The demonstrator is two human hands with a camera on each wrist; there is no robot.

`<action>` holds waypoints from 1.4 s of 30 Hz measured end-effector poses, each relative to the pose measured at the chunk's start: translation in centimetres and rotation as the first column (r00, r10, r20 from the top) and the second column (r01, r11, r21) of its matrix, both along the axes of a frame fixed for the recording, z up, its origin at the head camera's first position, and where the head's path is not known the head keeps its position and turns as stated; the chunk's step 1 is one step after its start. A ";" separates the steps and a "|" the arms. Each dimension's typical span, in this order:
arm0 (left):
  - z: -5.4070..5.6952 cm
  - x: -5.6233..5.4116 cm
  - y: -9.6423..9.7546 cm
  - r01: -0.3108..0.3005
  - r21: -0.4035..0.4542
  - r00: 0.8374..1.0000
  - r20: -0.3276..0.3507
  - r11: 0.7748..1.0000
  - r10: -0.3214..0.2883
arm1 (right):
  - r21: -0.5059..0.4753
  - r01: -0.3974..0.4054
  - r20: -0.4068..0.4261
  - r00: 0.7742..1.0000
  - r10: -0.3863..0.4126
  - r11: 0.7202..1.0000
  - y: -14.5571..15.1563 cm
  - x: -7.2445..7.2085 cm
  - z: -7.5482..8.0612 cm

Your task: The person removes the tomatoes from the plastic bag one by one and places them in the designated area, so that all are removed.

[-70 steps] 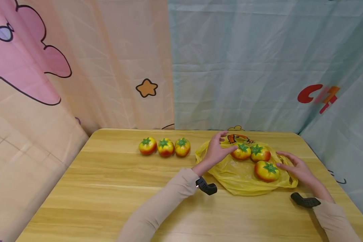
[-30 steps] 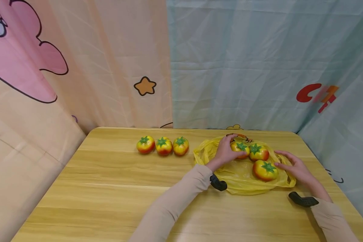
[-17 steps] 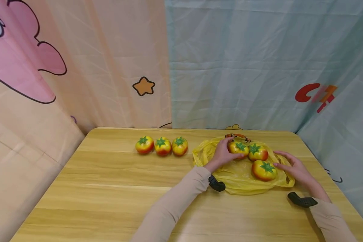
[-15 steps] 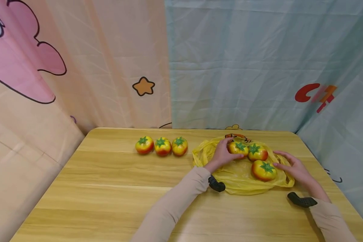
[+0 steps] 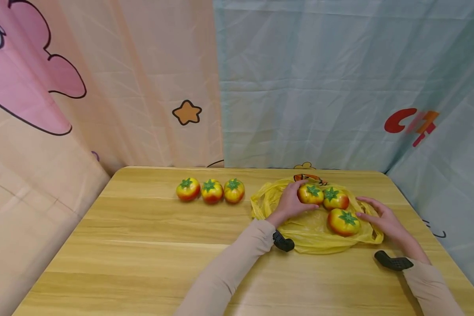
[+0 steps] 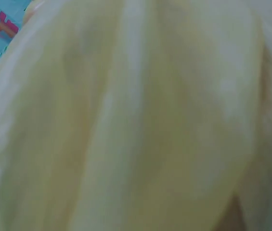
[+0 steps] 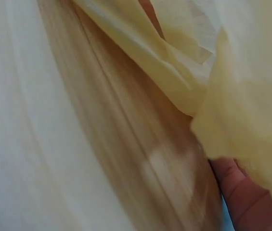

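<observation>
In the head view, my left hand (image 5: 291, 202) has its fingers along the left and far side of a yellow-red tomato (image 5: 311, 193), its thumb along the near side. That tomato rests on a crumpled yellow plastic bag (image 5: 306, 228). Another tomato (image 5: 336, 199) sits against its right side, and a third tomato (image 5: 343, 222) lies in front. My right hand (image 5: 385, 219) is at the bag's right edge, fingers and thumb spread apart, thumb tip close to the front tomato. Blurred yellow bag (image 6: 126, 120) fills most of the left wrist view. In the right wrist view, bag plastic (image 7: 251, 96) partly covers my hand (image 7: 256, 207).
Left of the bag, three more tomatoes stand in a row; the leftmost tomato (image 5: 188, 189) is farthest from the hands. Everything is on a wooden table (image 5: 142, 245). A printed curtain (image 5: 292, 87) hangs behind it. Dark wrist cameras sit at both cuffs.
Over the first second or so, my left hand moved right and closed in around the far-left tomato on the bag; since then it is nearly still. The right hand has stayed put.
</observation>
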State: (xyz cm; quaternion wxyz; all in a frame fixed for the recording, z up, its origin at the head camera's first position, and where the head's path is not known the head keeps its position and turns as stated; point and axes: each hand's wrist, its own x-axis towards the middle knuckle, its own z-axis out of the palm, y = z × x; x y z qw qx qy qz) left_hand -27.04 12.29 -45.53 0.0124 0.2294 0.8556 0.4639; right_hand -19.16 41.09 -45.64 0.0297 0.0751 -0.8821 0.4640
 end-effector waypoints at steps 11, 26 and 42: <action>0.0 0.0 0.0 -0.025 0.016 0.999 0.021 1.000 0.025 | 0.011 0.007 0.018 1.000 -0.007 1.000 0.0 -0.1 0.2; 0.3 0.2 0.6 -0.077 0.160 0.994 0.089 0.984 0.063 | 0.006 0.005 0.028 1.000 -0.005 1.000 0.1 -0.1 0.1; 2.9 1.6 -0.5 -0.082 0.261 0.994 0.097 0.962 0.059 | 0.002 0.014 0.030 0.999 -0.014 1.000 0.1 -0.2 -0.1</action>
